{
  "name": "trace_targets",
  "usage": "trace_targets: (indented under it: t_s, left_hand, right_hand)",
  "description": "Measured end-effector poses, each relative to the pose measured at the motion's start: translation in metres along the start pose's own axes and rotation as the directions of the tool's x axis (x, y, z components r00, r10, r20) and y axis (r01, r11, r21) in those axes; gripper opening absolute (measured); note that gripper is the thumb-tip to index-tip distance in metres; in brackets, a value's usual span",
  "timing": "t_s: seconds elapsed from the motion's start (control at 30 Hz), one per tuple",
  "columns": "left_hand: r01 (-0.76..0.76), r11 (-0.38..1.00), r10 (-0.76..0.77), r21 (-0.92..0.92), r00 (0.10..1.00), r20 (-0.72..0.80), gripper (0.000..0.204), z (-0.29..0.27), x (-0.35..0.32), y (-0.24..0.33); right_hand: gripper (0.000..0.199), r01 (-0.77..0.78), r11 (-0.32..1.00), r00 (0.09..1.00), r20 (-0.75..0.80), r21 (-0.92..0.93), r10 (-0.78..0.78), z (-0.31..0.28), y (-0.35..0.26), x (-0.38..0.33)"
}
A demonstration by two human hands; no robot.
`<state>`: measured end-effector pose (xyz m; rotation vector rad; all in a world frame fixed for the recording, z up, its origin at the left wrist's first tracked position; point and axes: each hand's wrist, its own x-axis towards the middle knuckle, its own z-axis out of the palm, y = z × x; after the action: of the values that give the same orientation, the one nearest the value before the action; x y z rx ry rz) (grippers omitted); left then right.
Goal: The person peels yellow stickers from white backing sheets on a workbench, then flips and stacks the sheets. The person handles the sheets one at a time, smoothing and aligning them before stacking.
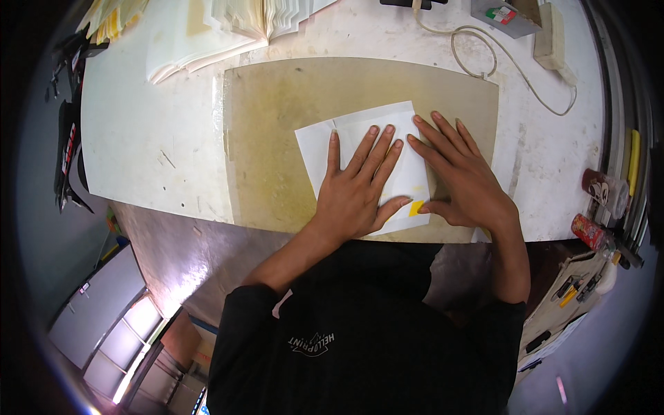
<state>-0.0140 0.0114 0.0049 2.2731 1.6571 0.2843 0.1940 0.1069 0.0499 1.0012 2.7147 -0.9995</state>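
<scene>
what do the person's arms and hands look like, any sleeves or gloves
Both hands are bare, with no gloves, and no rings or watch can be seen: left hand, right hand. The forearms are uncovered; short black sleeves of a black shirt end near the elbows.

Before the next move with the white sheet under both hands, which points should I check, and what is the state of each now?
1. Left hand lies flat on the white sheet: ok.
2. Right hand presses the sheet's right edge, fingers spread: ok.
3. Sheet lies wholly on the brown mat: ok at the top, left and bottom edges; right edge cannot tell, hand covers it.
4. Yellow piece sits between the two thumbs at the sheet's lower right corner: ok, visible.
5. Whether the yellow piece is stuck to the sheet: cannot tell.
6. Cable stays off the mat: ok.
</scene>
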Motion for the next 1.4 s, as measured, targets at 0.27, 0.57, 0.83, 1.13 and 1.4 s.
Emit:
trace_targets:
  t_s: [0.27, 0.57, 0.83, 1.13, 1.4]
  left_hand:
    - [0.081, 0.995, -0.079, -0.061, 0.996, 0.040, 0.079, -0.001, -0.004, -0.002]
    - [0.103, 0.995, -0.104, 0.016, 0.992, 0.073, 0.080, -0.006, -0.024, -0.020]
    - [0.096, 0.995, -0.095, -0.002, 0.990, 0.102, 0.080, -0.007, -0.023, -0.023]
    - [0.110, 0.994, -0.109, 0.000, 0.988, 0.110, 0.077, -0.009, -0.022, -0.022]
    - [0.116, 0.993, -0.119, 0.028, 0.987, 0.110, 0.076, -0.010, -0.023, -0.020]
  right_hand:
    - [0.103, -0.045, 0.998, 0.998, 0.038, 0.051, 0.043, -0.004, -0.002, 0.005]
    - [0.104, -0.112, 0.992, 0.989, 0.103, 0.050, 0.106, -0.005, -0.003, 0.010]
    - [0.104, -0.116, 0.992, 0.987, 0.113, 0.051, 0.110, -0.004, -0.001, 0.011]
    - [0.105, -0.095, 0.994, 0.990, 0.106, 0.044, 0.090, -0.005, 0.001, 0.010]
    - [0.084, -0.048, 0.999, 0.999, -0.004, -0.016, 0.047, -0.008, -0.002, 0.010]
